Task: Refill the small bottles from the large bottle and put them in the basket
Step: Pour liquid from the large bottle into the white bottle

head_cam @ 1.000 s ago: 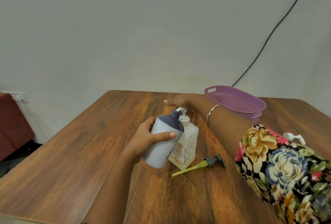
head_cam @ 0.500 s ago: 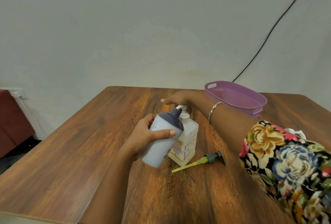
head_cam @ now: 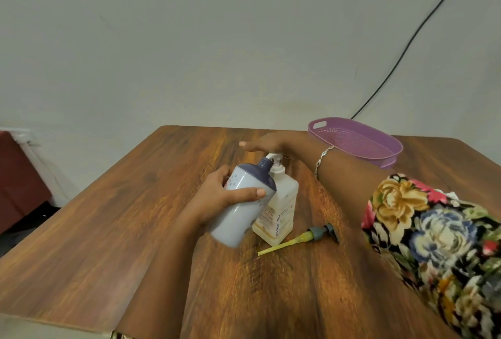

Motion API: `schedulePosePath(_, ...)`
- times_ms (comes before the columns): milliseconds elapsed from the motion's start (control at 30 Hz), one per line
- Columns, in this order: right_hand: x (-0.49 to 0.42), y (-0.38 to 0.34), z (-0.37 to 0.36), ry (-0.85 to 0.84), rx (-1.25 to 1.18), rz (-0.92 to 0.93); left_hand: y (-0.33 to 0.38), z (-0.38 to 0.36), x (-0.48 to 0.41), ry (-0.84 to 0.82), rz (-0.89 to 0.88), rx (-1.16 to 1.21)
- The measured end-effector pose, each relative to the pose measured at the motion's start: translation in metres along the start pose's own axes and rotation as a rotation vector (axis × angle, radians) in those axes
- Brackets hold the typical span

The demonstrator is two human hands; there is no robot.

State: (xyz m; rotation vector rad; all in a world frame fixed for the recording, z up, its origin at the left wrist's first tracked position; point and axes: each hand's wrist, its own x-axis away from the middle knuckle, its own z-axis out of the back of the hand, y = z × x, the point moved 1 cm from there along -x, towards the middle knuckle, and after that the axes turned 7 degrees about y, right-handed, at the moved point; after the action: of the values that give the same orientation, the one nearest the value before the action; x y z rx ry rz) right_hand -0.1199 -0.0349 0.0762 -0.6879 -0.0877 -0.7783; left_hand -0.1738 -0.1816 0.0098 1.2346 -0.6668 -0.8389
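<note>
My left hand [head_cam: 217, 197] grips a pale blue bottle [head_cam: 238, 216] with a dark blue neck, tilted so its mouth sits under the spout of the large pump bottle [head_cam: 279, 208]. That large bottle is translucent with yellowish liquid and stands mid-table. My right hand [head_cam: 265, 143] lies flat on its white pump head [head_cam: 275, 158], fingers straight. A loose pump [head_cam: 298, 238] with a yellow tube lies on the table to the right of the large bottle. The purple basket [head_cam: 379, 154] stands at the back right and looks empty.
The wooden table [head_cam: 108, 230] reaches to the wall at the back. A black cable [head_cam: 406, 45] runs down the wall behind the basket. A white pump top [head_cam: 451, 195] peeks out behind my right sleeve. A dark red piece of furniture [head_cam: 16, 176] stands at the left.
Both hands and the bottles hold nearly the same pose. My right hand stays on the pump head; the view has shifted slightly.
</note>
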Motion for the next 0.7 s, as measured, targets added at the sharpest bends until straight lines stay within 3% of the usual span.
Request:
schedulePosePath(133, -0.004, 0.004, -0.002, -0.062, -0.071, -0.031, 0.001, 0.002, 0.0, -0.008, 0.006, -0.019)
schedulePosePath(367, -0.006, 0.003, -0.007, 0.072, 0.241, 0.067, 0.0, -0.001, -0.002, -0.028, 0.042, 0.015)
schedulePosePath(567, -0.004, 0.007, 0.001, -0.013, -0.105, -0.005, 0.006, 0.0, 0.0, -0.027, 0.04, 0.04)
schedulePosePath(700, -0.008, 0.007, -0.005, 0.002, -0.073, 0.029, 0.007, 0.001, 0.002, -0.028, 0.062, 0.044)
